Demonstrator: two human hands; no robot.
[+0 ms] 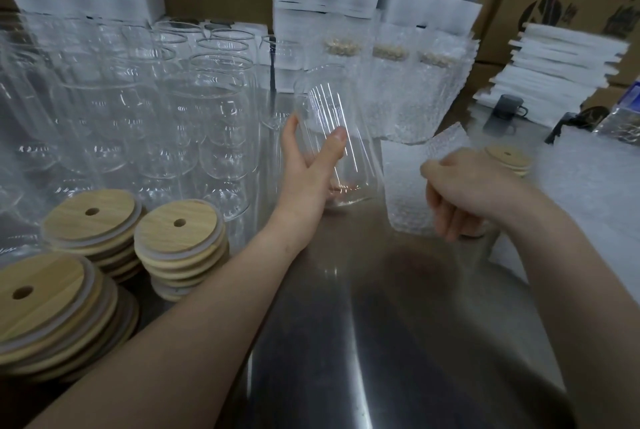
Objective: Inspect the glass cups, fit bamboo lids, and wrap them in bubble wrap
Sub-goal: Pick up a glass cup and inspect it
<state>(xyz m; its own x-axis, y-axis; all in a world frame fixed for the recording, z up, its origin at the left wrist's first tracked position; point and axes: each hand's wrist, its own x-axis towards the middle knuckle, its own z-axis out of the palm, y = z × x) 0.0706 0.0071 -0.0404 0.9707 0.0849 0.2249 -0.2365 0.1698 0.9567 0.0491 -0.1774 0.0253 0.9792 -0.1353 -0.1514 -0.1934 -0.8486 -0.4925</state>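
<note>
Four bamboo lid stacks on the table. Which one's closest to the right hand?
The short stack just beyond the right hand, alone on that side; the other three stacks stand grouped at far left.

A clear, lidless cup (332, 138) tilts in the left hand (304, 169). The right hand (464, 186) grips a bubble wrap (405, 196) sheet. Bamboo lids (176, 231) are stacked near left, bare cups (207, 110) crowd far left, and wrapped cups (391, 93) stand behind.

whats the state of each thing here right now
glass cup, tilted, no lid, gripped by left hand
bubble wrap, held in right hand
wrapped cups, upright, lidded, at the back
bare cups, unwrapped, no lids
bamboo lids, stacked, not fitted
</note>
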